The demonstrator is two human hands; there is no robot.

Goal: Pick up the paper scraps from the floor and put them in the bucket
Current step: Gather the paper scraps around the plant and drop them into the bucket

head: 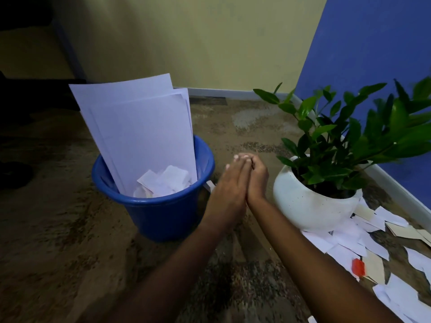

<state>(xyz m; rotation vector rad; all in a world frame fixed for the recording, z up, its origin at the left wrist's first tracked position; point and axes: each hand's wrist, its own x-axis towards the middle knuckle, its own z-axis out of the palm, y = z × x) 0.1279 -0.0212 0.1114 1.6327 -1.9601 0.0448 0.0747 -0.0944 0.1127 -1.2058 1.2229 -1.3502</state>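
A blue bucket (163, 213) stands on the floor left of centre. Tall white sheets (137, 127) lean inside it, with torn paper scraps (163, 181) at their foot. My left hand (229, 183) and my right hand (256, 177) are pressed palm to palm just right of the bucket's rim, above the floor. The left fingers lie straight and the right fingers curl over them. No paper shows between the palms, and what lies inside is hidden. Several white and tan paper scraps (354, 238) lie on the floor at the right, with a small red scrap (358, 266) among them.
A white pot with a leafy green plant (312, 206) stands right of my hands, touching the scrap pile. A blue wall with a pale skirting (396, 183) runs behind it. One small white scrap (210, 185) lies beside the bucket. The brown floor (70, 229) stretches to the left.
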